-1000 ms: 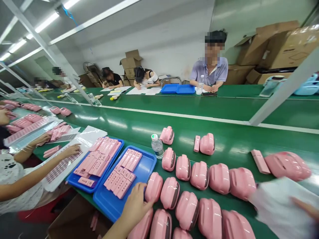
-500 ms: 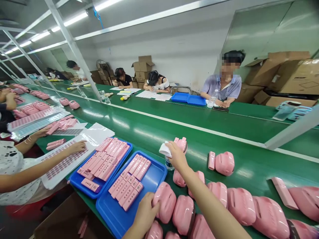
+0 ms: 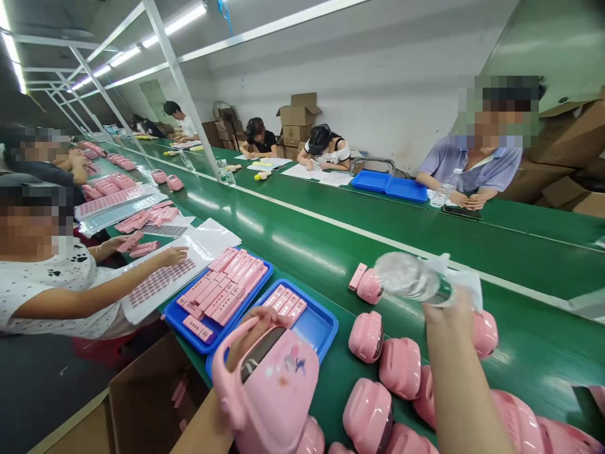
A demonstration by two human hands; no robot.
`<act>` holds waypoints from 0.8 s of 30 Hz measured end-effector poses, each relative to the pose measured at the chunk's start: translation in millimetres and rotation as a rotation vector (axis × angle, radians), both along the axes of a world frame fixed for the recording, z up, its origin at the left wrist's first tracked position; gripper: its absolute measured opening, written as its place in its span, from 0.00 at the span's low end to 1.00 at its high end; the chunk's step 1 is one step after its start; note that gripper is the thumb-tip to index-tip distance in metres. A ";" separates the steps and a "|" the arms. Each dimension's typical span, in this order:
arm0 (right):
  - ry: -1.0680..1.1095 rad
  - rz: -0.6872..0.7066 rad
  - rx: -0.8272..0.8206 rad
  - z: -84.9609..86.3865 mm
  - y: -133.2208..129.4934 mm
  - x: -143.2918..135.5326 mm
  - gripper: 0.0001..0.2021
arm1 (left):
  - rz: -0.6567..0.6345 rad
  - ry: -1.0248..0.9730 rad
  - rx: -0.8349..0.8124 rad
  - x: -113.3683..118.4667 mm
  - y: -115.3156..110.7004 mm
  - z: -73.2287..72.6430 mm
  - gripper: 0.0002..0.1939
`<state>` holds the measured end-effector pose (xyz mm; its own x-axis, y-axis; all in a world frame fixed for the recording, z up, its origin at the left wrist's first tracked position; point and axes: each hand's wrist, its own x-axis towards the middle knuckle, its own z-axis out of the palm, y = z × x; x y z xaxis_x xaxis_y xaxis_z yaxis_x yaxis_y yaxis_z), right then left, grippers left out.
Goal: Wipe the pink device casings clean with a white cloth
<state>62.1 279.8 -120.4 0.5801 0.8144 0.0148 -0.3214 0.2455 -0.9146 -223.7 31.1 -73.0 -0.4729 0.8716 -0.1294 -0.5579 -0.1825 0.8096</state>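
Observation:
My left hand [image 3: 253, 331] grips a pink plastic housing [image 3: 283, 400] with a loop handle, a dark window strip and a small coloured print. It is held up close, over the near edge of a blue tray [image 3: 327, 337] with pink bar-shaped parts [image 3: 286, 302] in it. My right hand [image 3: 451, 313] is wrapped round a clear plastic bottle [image 3: 409, 277], which lies tilted on its side in the air, blurred by motion. A white cloth or tissue [image 3: 470, 282] is in the same hand. Below it, more pink housings [image 3: 367, 413] stand on the green table.
A second blue tray [image 3: 172, 328] full of pink bars stands to the left. Beside it a co-worker's hand [image 3: 174, 255] rests at a sticker sheet [image 3: 155, 287]. Across the table [image 3: 302, 233] a person in a lilac shirt [image 3: 472, 161] sits by a bottle.
My left hand has lifted a pink housing from the table and brought it close. My right hand has picked up the bottle along with the cloth and moved right. The view has turned left.

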 end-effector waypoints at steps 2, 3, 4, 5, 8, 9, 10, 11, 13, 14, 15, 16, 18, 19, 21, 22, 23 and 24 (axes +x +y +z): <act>0.082 0.049 -0.046 5.0 1.0 1.3 0.13 | -0.074 -0.089 0.067 2.4 -1.8 11.8 0.09; 0.108 0.054 -0.070 6.0 -0.4 0.7 0.12 | -0.102 -0.119 0.090 3.4 -3.4 17.2 0.11; 0.121 0.036 -0.090 6.1 -2.8 -0.5 0.11 | -0.115 -0.136 0.107 4.2 -5.0 22.0 0.13; 0.120 -0.006 -0.104 5.6 -6.0 -2.3 0.09 | -0.122 -0.144 0.118 4.7 -6.3 26.0 0.15; 0.026 -0.164 -0.086 5.1 -16.4 -11.1 0.05 | -0.188 -0.180 0.142 5.8 -7.2 34.1 0.18; -0.037 -0.195 -0.056 6.6 -19.5 -15.2 0.06 | -0.214 -0.191 0.155 6.2 -6.5 36.3 0.18; -0.118 -0.204 -0.013 9.2 -22.3 -19.9 0.08 | -0.236 -0.193 0.165 6.6 -5.3 38.5 0.17; -0.216 -0.188 0.041 12.6 -24.9 -25.2 0.09 | -0.249 -0.185 0.171 7.1 -3.8 40.9 0.17; -0.457 -0.119 0.176 20.3 -28.9 -37.8 0.12 | -0.256 -0.147 0.163 7.9 -0.5 46.3 0.19; -0.582 -0.062 0.249 23.3 -30.4 -45.0 0.13 | -0.253 -0.129 0.152 8.2 0.9 49.1 0.20; -0.700 0.018 0.321 25.0 -31.6 -52.8 0.15 | -0.249 -0.114 0.140 8.5 2.1 51.7 0.21; -0.804 0.112 0.388 25.0 -32.5 -60.8 0.16 | -0.239 -0.105 0.129 8.7 2.8 54.0 0.22; -0.961 0.310 0.501 19.1 -34.0 -76.5 0.19 | -0.196 -0.098 0.116 8.9 3.0 57.2 0.22; -1.015 0.402 0.538 13.7 -34.9 -83.4 0.20 | -0.174 -0.094 0.111 8.8 2.6 57.9 0.20; -1.080 0.544 0.568 0.6 -37.0 -94.1 0.21 | -0.158 -0.074 0.095 8.2 2.0 57.6 0.17; -1.094 0.592 0.561 -5.7 -38.0 -97.6 0.21 | -0.162 -0.058 0.084 7.7 2.1 56.7 0.16; -1.099 0.629 0.543 -10.7 -38.8 -99.8 0.21 | -0.174 -0.041 0.069 7.2 2.7 55.6 0.16; -1.099 0.662 0.513 -13.7 -39.2 -100.9 0.21 | -0.186 -0.028 0.054 6.9 3.8 54.4 0.16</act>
<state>-38.8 240.6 -134.1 -0.4139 0.6952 0.5877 0.3116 0.7148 -0.6260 -216.8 34.9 -18.6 -0.2997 0.9497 -0.0910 -0.6083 -0.1168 0.7851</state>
